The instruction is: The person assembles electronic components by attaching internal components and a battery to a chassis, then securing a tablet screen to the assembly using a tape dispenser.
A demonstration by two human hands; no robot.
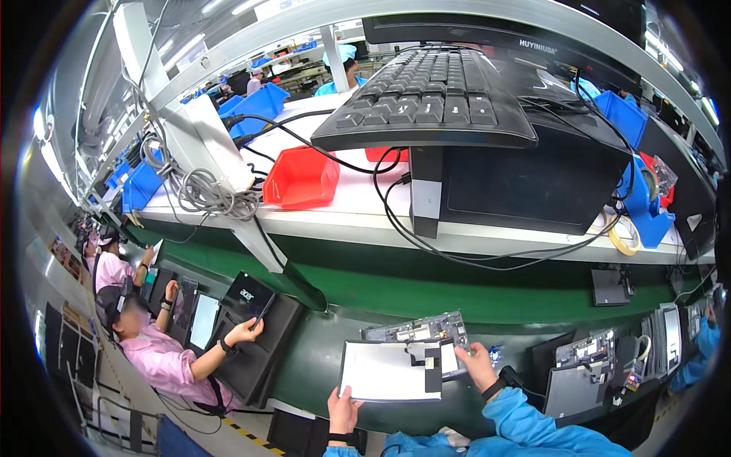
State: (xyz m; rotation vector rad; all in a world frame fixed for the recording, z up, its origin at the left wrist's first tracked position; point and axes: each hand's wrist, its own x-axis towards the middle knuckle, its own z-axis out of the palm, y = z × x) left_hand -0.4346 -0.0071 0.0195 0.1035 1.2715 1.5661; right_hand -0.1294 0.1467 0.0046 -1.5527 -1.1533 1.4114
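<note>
I have the white display panel in front of me, low over the green work surface, its white face up, with black strips along its right side. My left hand is clamped on its lower left corner, thumb on top. My right hand is well apart from the left, thumb and fingers curled at the grey edge just right of the panel — I cannot tell whether they grip that edge or only touch it. A laptop chassis with an exposed circuit board lies behind the panel, partly covered by it.

To my right lie a second opened chassis and, nearer me, a grey laptop cover. On my left, a co-worker in a pink top has one hand on a black laptop lid. Above the bench are a black keyboard, a monitor behind it and — further left — a red bin beside a bundle of grey cable.
</note>
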